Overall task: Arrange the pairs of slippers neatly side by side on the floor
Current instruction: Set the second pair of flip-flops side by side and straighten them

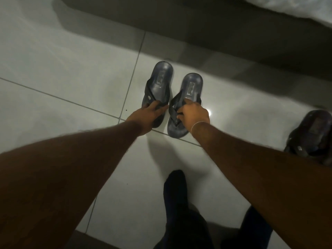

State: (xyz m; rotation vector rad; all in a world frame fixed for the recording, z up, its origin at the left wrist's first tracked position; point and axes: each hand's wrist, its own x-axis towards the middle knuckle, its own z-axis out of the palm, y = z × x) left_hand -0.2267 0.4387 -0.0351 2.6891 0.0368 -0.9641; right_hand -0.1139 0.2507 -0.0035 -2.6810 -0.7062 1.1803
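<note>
Two dark blue flip-flop slippers lie side by side on the white tiled floor, heels pointing away from me. My left hand [145, 117] grips the strap end of the left slipper [160, 81]. My right hand [194, 114] holds the strap of the right slipper [190, 90], whose toe end sits a little nearer to me. A narrow gap separates the two slippers. A third dark slipper [313, 135] lies apart at the right edge, partly hidden behind my right forearm.
A dark shadowed strip runs along the top under a white bedsheet edge [296, 13]. My legs in dark trousers [179, 212] stand at the bottom centre. Grout lines cross the floor [62, 72].
</note>
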